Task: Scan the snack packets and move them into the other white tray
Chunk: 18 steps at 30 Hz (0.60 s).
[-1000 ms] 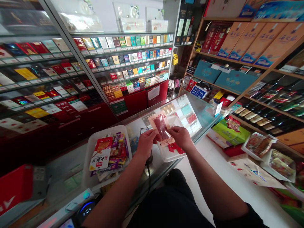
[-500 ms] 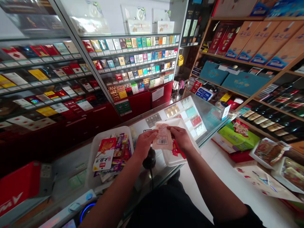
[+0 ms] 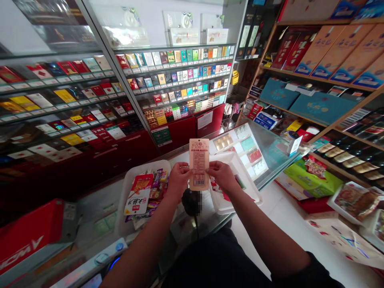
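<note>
The tabletop [image 3: 271, 147] is made of glass, and you can see rows of little things inside it. Up over it is a flat pink packet [image 3: 199, 160], standing straight up. The left hand [image 3: 179, 176] and the right hand [image 3: 221, 174] are both closed, pinching its two sides with thumbs and fingers.

On the left is a white tub [image 3: 121, 224] full of bright snack bags. On the right is a white tray [image 3: 228, 208] with a few red bits in it. A black thing [image 3: 189, 203] sits under the packet, partly blurred out. A big red box [image 3: 30, 232] is at the far left.

Behind, a tall cabinet [image 3: 117, 70] has rows and rows of small, colorful boxes. To the right, a wooden shelf [image 3: 342, 118] holds orange boxes [image 3: 327, 52], blue boxes [image 3: 318, 107] and bottles lying down. The floor [image 3: 267, 212] is pale.
</note>
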Each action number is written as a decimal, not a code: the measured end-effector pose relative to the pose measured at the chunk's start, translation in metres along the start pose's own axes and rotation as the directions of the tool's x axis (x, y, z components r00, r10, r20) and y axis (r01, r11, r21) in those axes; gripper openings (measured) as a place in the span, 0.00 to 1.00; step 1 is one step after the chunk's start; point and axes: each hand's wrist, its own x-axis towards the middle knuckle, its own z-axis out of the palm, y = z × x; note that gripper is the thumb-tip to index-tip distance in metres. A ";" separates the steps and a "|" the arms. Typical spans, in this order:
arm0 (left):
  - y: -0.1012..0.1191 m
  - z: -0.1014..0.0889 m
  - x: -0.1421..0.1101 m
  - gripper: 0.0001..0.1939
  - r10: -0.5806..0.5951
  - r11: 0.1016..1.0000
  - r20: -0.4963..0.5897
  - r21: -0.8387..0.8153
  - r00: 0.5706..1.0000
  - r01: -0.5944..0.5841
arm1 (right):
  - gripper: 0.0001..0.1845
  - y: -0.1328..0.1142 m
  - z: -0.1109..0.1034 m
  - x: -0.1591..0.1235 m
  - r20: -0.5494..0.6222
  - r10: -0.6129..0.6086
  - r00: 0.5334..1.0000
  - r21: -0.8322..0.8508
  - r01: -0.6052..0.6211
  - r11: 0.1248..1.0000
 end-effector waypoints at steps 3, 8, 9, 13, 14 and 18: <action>0.005 -0.014 0.008 0.27 0.046 0.996 0.058 0.077 0.997 -0.050 | 0.17 0.001 0.006 0.011 -0.007 -0.030 1.000 -0.076 0.030 0.997; 0.019 -0.034 0.017 0.25 0.114 0.928 0.102 0.343 0.988 -0.143 | 0.15 0.003 0.018 0.027 0.007 -0.095 0.995 -0.205 0.095 0.974; 0.021 -0.037 0.017 0.24 0.135 0.899 0.104 0.406 0.985 -0.166 | 0.15 0.003 0.020 0.029 0.015 -0.106 0.994 -0.234 0.106 0.966; 0.024 -0.048 0.013 0.23 0.217 0.750 0.123 0.614 0.968 -0.246 | 0.15 0.008 0.030 0.029 0.020 -0.139 0.990 -0.403 0.136 0.905; 0.022 -0.050 0.012 0.24 0.227 0.721 0.133 0.643 0.965 -0.258 | 0.15 0.009 0.032 0.028 0.020 -0.149 0.989 -0.444 0.142 0.885; 0.012 -0.058 0.007 0.26 0.220 0.653 0.159 0.709 0.962 -0.266 | 0.15 0.016 0.037 0.023 0.021 -0.179 0.984 -0.554 0.161 0.817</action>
